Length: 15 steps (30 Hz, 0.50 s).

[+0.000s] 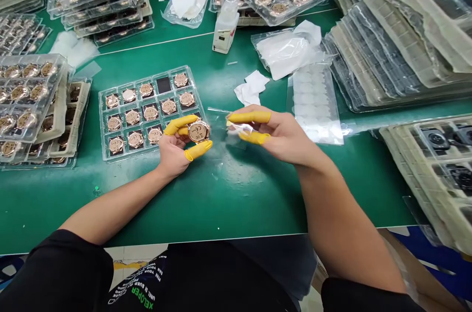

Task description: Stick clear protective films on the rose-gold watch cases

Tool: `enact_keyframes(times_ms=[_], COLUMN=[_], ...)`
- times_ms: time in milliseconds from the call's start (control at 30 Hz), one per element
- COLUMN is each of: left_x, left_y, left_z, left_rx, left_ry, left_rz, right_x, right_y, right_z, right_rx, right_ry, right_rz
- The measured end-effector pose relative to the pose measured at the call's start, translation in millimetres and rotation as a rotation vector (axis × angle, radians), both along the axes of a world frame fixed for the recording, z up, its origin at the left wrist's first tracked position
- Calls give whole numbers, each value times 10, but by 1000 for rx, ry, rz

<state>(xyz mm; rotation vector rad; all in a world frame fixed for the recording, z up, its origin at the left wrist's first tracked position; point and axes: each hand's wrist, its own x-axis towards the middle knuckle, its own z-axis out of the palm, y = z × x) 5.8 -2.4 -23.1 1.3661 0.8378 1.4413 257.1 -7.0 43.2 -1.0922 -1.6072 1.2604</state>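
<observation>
My left hand [177, 147], with yellow finger cots, grips a round gold watch case [199, 131] by its edges. Its back, printed with marks, faces up at me. To the right, my right hand [271, 132], also in yellow finger cots, pinches a small crumpled white wipe [241, 128] apart from the watch case. A thin clear strip [218, 110] shows near those fingertips. Behind my left hand lies a clear plastic tray [101, 127] of gold watch cases in rows. One cell in its back row shows only a black pad [163, 85].
Stacked trays of watch cases [27, 90] crowd the left. Tall tray stacks [398, 51] stand at the right. A white bottle [225, 26], bagged white wipes [283, 53], loose wipes [251, 86] and a clear sheet of round stickers [315, 103] lie on the green table [236, 203].
</observation>
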Motion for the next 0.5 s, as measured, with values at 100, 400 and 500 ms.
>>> enact_keyframes(times_ms=[100,400,500], left_x=[-8,31,37], left_y=[-7,-42,-44], left_z=[4,34,27], left_rx=[-78,-132,-125], left_ry=[22,143,158], left_rz=[-32,-35,-68], right_x=[75,-167,-118], right_y=[-13,48,80], right_z=[85,-175,-202], right_rx=[-120,-170,-136], right_ry=[47,117,54], right_rz=[123,-407,-492])
